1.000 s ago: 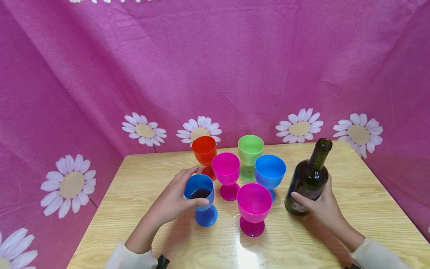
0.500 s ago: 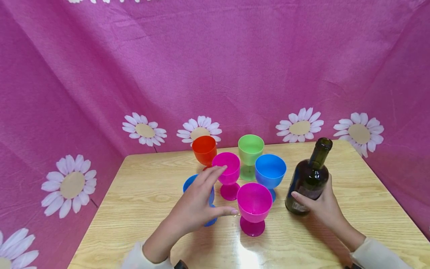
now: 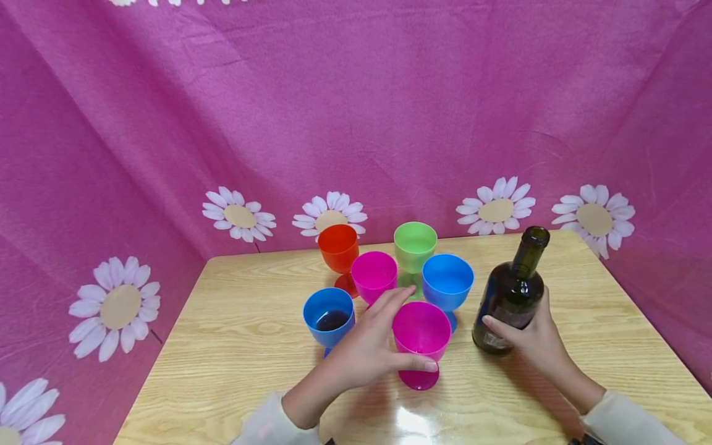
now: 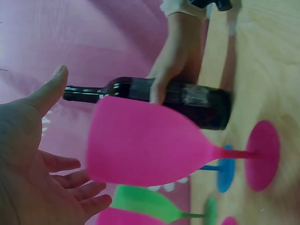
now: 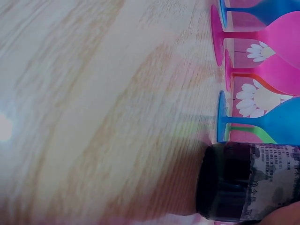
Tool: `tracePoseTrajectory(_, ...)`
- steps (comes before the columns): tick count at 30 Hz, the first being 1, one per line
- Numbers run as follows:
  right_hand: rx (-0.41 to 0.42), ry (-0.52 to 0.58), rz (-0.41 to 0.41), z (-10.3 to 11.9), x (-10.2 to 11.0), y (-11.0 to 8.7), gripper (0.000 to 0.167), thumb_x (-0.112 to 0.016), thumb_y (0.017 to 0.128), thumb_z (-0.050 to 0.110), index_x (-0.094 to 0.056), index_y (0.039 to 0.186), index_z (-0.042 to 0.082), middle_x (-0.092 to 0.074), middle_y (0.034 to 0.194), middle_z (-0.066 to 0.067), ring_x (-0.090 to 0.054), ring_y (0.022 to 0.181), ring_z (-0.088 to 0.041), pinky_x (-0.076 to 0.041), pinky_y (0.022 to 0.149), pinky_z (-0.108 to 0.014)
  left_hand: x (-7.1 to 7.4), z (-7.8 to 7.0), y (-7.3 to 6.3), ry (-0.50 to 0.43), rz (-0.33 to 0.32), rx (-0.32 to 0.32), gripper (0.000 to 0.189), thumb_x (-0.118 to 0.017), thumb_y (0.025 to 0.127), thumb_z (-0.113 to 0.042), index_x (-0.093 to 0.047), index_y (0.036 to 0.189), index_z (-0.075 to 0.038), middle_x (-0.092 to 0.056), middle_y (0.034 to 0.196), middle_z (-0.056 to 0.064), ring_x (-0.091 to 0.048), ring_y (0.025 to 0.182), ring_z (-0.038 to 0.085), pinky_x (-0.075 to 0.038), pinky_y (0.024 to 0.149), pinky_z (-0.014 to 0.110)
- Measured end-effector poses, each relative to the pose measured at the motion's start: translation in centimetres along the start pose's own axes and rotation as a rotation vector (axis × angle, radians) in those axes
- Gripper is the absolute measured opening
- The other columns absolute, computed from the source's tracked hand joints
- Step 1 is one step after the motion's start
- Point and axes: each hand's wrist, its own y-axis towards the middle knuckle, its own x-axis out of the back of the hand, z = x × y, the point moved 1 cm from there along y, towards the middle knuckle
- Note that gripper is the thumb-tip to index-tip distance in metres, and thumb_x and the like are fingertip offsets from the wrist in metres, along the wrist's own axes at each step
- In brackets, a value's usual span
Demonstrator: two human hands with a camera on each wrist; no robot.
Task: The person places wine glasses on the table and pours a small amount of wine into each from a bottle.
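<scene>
Left hand point(image 3: 368, 351) stretched forward beside the front pink goblet point(image 3: 421, 327), thumb and fingers spread apart; thumb before the near side of the bowl, index finger out toward the far side. In the left wrist view, palm side toward the bowl, fingers slightly bent, a gap between palm and pink plastic; fingertip contact impossible to tell. Front pink goblet upright on the wooden table point(image 3: 222, 327), frontmost of the group.

Right hand point(image 3: 535, 351) clamped round the lower body of a dark green bottle point(image 3: 508, 303), thumb laid across the front, other fingers mostly hidden behind the glass. Forearm slanting up and inward from a pale sleeve point(image 3: 625, 423). Bottle about upright, to the right of the goblets, printed label point(image 5: 276, 173) visible from the right wrist.

Left of the left hand, a blue goblet point(image 3: 319, 337) with dark liquid point(image 3: 332, 320) low in the bowl, stem partly covered. Farther back, close together and upright: a rear pink goblet point(image 3: 374, 275), a red goblet point(image 3: 338, 247), a green goblet point(image 3: 415, 247) and a second blue goblet point(image 3: 447, 281). Beyond the table, pink cloth point(image 3: 389, 123) with white daisies point(image 3: 496, 211).
</scene>
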Motion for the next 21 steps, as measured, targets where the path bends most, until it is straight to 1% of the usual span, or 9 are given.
tracePoseTrajectory(3, 0.004, 0.001, -0.003, 0.0, 0.0, 0.0, 0.109, -0.084, 0.087, 0.011, -0.005, 0.162, 0.027, -0.042, 0.151, -0.021, -0.041, 0.121, 0.009, -0.032, 0.096, -0.003, -0.9, 0.5, 0.6, -0.044, 0.001, 0.024, 0.104, -0.092, 0.073, -0.047, -0.032, 0.159, -0.041, -0.039, 0.158, -0.009, -0.043, 0.141, 0.021, -0.060, 0.086, 0.038)
tracePoseTrajectory(7, 0.003, -0.001, -0.004, 0.0, -0.1, 0.0, 0.109, -0.084, 0.087, 0.011, -0.006, 0.162, 0.027, -0.041, 0.151, -0.021, -0.041, 0.122, 0.009, -0.032, 0.096, -0.004, -1.9, 1.3, 1.3, -0.124, -0.005, 0.042, 0.104, -0.093, 0.073, -0.045, -0.034, 0.158, -0.042, -0.042, 0.154, -0.009, -0.046, 0.137, 0.021, -0.060, 0.082, 0.034)
tracePoseTrajectory(10, -0.013, -0.007, 0.002, 0.0, 0.0, 0.0, 0.109, -0.083, 0.088, 0.013, -0.004, 0.162, 0.028, -0.041, 0.153, -0.020, -0.041, 0.122, 0.008, -0.032, 0.096, -0.004, -2.4, 1.8, 1.5, -0.171, -0.015, 0.031, 0.103, -0.093, 0.074, -0.042, -0.034, 0.158, -0.040, -0.044, 0.152, -0.010, -0.047, 0.135, 0.020, -0.059, 0.082, 0.031)
tracePoseTrajectory(13, -0.027, -0.011, 0.008, 0.0, 0.1, 0.0, 0.110, -0.083, 0.089, 0.015, -0.003, 0.162, 0.030, -0.040, 0.154, -0.020, -0.040, 0.124, 0.006, -0.031, 0.097, -0.005, -2.8, 2.3, 1.7, -0.225, -0.022, 0.026, 0.101, -0.094, 0.074, -0.038, -0.037, 0.157, -0.039, -0.048, 0.146, -0.013, -0.049, 0.133, 0.018, -0.058, 0.081, 0.029)
tracePoseTrajectory(17, -0.033, -0.011, 0.011, 0.0, 0.1, 0.0, 0.110, -0.083, 0.089, 0.015, -0.002, 0.162, 0.031, -0.040, 0.155, -0.019, -0.040, 0.124, 0.005, -0.031, 0.097, -0.006, -3.3, 2.7, 1.8, -0.300, -0.044, 0.007, 0.094, -0.094, 0.075, -0.033, -0.043, 0.154, -0.034, -0.053, 0.139, -0.014, -0.051, 0.129, 0.017, -0.059, 0.080, 0.029)
tracePoseTrajectory(19, -0.031, -0.013, 0.010, -0.1, 0.1, 0.0, 0.110, -0.083, 0.089, 0.015, -0.002, 0.162, 0.032, -0.040, 0.154, -0.019, -0.040, 0.124, 0.006, -0.031, 0.097, -0.006, -3.6, 3.0, 1.9, -0.323, -0.063, -0.014, 0.091, -0.093, 0.076, -0.031, -0.045, 0.152, -0.031, -0.055, 0.137, -0.013, -0.053, 0.128, 0.018, -0.059, 0.082, 0.030)
tracePoseTrajectory(21, -0.029, -0.014, 0.008, -0.1, 0.1, 0.0, 0.110, -0.083, 0.089, 0.015, -0.003, 0.162, 0.032, -0.041, 0.154, -0.019, -0.040, 0.123, 0.007, -0.032, 0.097, -0.007, -3.9, 3.2, 1.9, -0.351, -0.077, -0.018, 0.088, -0.093, 0.076, -0.030, -0.046, 0.151, -0.030, -0.056, 0.136, -0.013, -0.054, 0.127, 0.018, -0.059, 0.083, 0.030)
